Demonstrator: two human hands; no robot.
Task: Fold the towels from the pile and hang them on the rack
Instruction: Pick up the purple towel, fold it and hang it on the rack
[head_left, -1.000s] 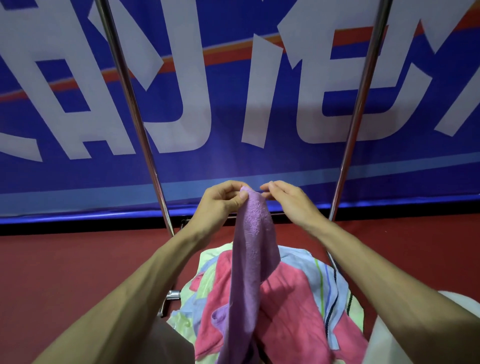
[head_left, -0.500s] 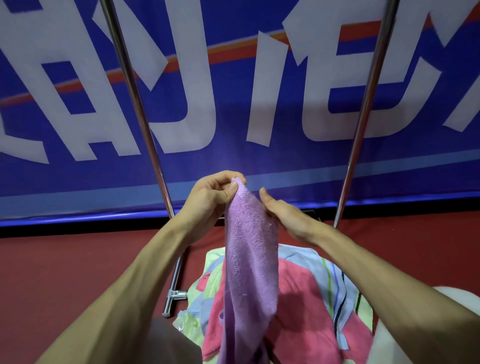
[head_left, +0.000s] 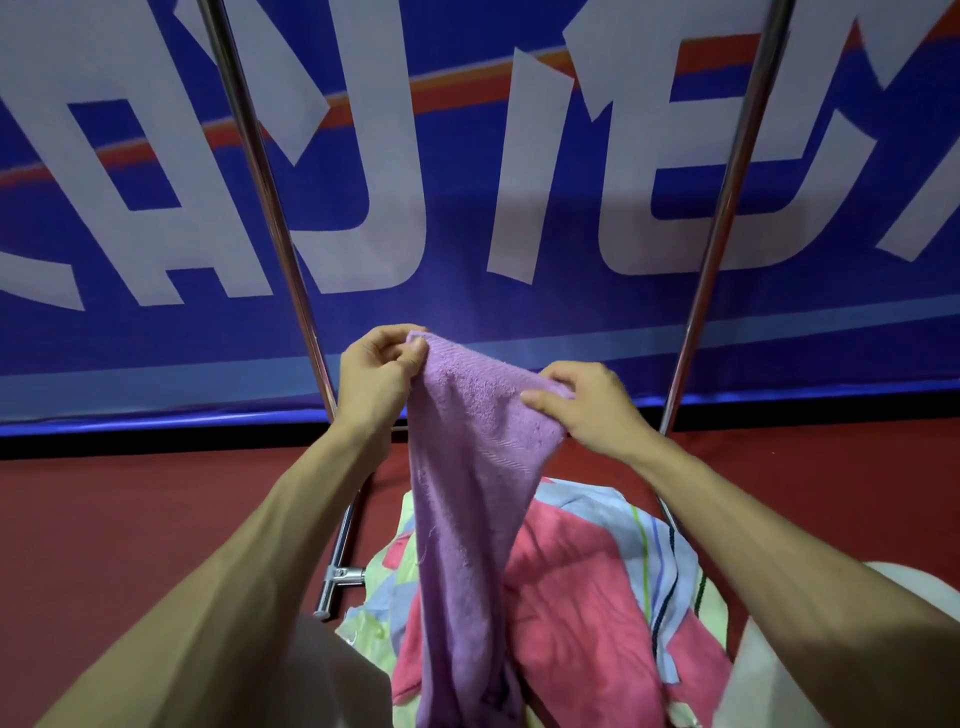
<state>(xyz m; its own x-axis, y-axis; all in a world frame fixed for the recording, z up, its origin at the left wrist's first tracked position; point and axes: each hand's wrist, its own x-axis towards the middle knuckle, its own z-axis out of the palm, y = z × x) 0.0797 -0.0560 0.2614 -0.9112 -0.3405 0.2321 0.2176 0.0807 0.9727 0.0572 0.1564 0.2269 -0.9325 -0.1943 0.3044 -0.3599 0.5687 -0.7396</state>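
Observation:
A purple towel (head_left: 467, 493) hangs in front of me, held up by its top edge. My left hand (head_left: 376, 382) pinches its upper left corner. My right hand (head_left: 587, 405) grips the top edge further right, so the edge is spread between the two hands. Below lies the pile: a pink towel (head_left: 571, 613) on a pale striped and patterned towel (head_left: 649, 540). The rack's two shiny metal poles (head_left: 265, 208) (head_left: 727, 197) rise on either side of my hands.
A blue banner (head_left: 467, 156) with large white letters stands behind the rack. The floor (head_left: 130, 519) is dark red. A metal joint (head_left: 337, 577) of the rack's base shows low on the left. My pale trouser legs (head_left: 769, 649) frame the pile.
My hands, close together at the towel's tip before, have moved apart. The right hand slid right along the top edge, which now spreads wider.

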